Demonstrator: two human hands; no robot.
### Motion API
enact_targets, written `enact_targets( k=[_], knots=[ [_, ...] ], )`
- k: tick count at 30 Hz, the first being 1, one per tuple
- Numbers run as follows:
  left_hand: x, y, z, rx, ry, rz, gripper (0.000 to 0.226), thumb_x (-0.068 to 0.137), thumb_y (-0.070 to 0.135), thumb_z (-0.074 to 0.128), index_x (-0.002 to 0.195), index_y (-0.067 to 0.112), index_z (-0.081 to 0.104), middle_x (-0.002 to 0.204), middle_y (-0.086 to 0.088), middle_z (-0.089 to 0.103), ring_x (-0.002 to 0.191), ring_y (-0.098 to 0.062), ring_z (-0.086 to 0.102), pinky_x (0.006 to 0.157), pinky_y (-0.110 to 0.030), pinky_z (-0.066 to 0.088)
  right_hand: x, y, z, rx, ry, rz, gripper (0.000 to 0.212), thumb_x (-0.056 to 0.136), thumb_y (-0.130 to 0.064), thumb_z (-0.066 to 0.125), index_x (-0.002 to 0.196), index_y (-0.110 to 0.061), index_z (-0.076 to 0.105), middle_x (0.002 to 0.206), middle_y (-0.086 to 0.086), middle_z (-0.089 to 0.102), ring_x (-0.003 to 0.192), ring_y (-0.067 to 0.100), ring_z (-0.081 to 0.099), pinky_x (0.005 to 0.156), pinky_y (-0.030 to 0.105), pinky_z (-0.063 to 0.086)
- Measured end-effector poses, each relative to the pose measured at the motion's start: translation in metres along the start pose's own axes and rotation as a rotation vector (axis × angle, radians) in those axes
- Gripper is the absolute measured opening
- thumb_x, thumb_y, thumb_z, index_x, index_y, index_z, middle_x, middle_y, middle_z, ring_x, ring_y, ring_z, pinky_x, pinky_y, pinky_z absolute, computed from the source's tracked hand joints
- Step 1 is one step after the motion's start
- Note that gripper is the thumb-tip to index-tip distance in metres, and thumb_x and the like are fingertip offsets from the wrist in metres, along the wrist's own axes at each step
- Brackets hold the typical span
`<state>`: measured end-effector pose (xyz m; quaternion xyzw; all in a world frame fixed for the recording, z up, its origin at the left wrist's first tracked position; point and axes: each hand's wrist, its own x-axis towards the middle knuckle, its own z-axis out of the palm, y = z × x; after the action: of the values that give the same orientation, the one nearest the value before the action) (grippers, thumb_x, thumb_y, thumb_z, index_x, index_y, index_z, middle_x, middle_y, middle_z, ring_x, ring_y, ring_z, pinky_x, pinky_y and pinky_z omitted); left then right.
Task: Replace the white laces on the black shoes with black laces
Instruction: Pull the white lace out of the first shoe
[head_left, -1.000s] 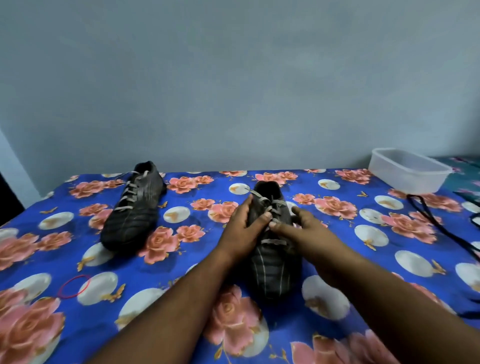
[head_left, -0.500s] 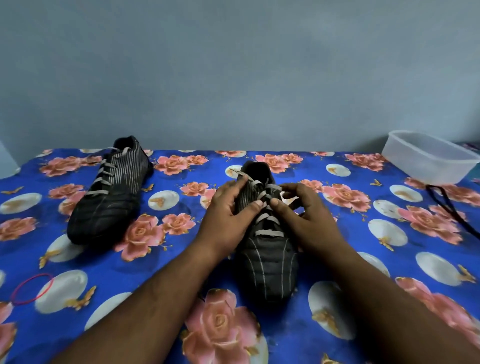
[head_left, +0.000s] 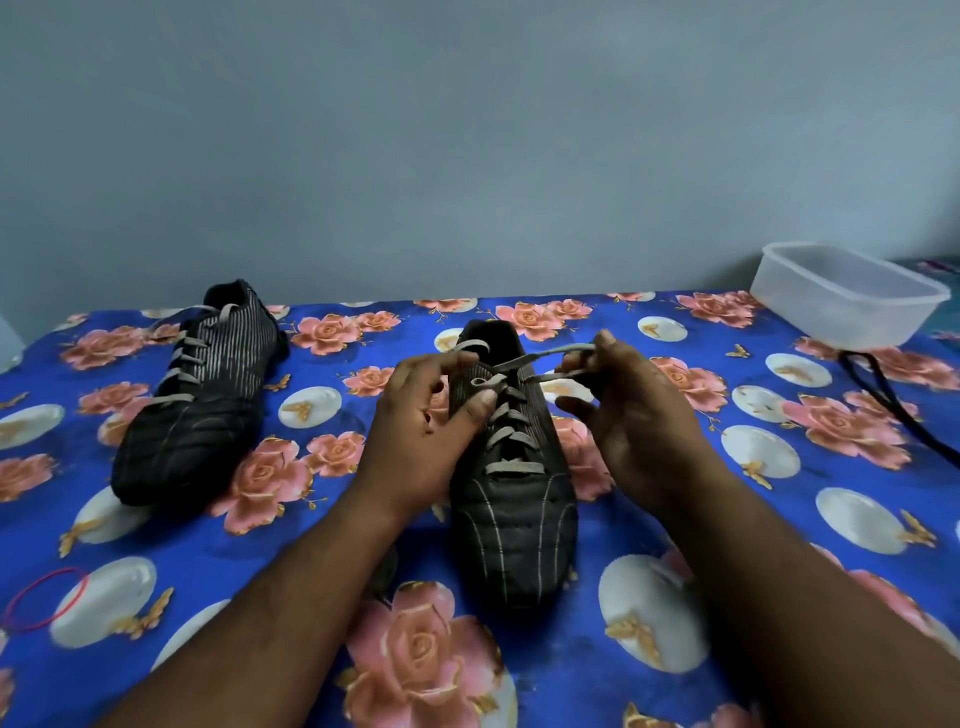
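Observation:
A black shoe (head_left: 511, 525) with white laces (head_left: 511, 415) lies in the middle of the floral cloth, toe toward me. My left hand (head_left: 421, 431) grips the shoe's upper left side, thumb pressing near the top eyelets. My right hand (head_left: 634, 415) pinches a loop of the white lace and holds it out to the right of the shoe's top. A second black shoe (head_left: 192, 405) with white laces lies to the left, untouched. Black laces (head_left: 883, 400) trail across the cloth at the right edge.
A clear plastic tub (head_left: 847, 301) stands at the back right corner. A red rubber band (head_left: 44, 597) lies at the near left. A blue-grey wall closes the back of the blue floral surface (head_left: 727, 519).
My right hand has pulled a loop of white lace out to the right from the top of the shoe. The camera view shifted slightly; the left hand stays on the shoe.

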<state>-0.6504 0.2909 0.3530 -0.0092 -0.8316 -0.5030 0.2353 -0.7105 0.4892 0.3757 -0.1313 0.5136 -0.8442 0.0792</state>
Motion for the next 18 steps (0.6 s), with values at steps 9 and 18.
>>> enact_targets(
  k=[9, 18],
  knots=[
    [0.002, 0.010, 0.001, -0.182, 0.031, -0.031, 0.012, 0.093, 0.018, 0.053, 0.086, 0.017, 0.062, 0.098, 0.003, 0.058, 0.087, 0.000, 0.055, 0.081, -0.014, 0.042, 0.002, -0.046, -0.032, 0.303, 0.144, -0.112, 0.040, 0.093, -0.054, 0.053, 0.066, -0.025, 0.050, 0.058, -0.006, 0.028, 0.053, 0.013, 0.032, 0.064, 0.026, 0.047],
    [0.001, 0.015, -0.014, -0.235, -0.109, 0.118, 0.076, 0.088, 0.076, 0.049, 0.069, 0.003, 0.058, 0.070, 0.015, 0.052, 0.065, -0.002, 0.048, 0.066, -0.017, 0.039, 0.008, -0.043, -0.051, -0.257, 0.355, -0.101, 0.043, 0.098, -0.056, 0.053, 0.076, -0.019, 0.059, 0.051, -0.007, 0.027, 0.042, 0.012, 0.026, 0.049, 0.025, 0.029]
  ],
)
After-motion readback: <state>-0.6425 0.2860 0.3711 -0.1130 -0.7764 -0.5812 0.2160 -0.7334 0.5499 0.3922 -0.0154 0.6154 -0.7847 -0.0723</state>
